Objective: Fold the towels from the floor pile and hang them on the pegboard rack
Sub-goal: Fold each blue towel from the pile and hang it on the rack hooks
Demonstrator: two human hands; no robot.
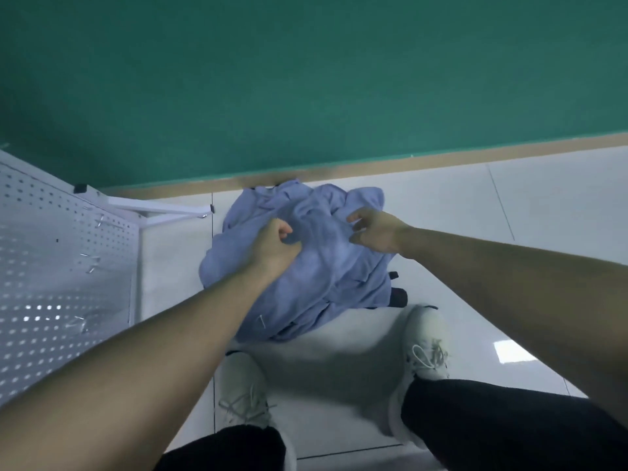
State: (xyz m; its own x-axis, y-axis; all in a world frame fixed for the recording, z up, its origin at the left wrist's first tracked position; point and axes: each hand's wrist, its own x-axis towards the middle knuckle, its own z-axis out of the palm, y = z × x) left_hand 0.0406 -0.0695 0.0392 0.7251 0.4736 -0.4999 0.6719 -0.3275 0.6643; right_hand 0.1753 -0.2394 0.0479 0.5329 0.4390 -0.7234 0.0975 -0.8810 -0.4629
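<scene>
From my head view: my left hand (277, 244) is bunched tight in the pale blue towel pile (306, 260) on the floor, my right hand (373, 232) pinching a fold beside it, to pull one towel free. The pegboard rack (64, 266) waits off left.

1. This looks like a plain indoor workroom or test room, not a cozy home.
2. The wall (306, 79) is flat green with nothing on it, and a tan strip (373, 163) runs along its bottom.
3. The floor (492, 205) is big, shiny white tiles.
4. A white metal pegboard rack (61, 253) full of small holes and hooks stands at the left.
</scene>
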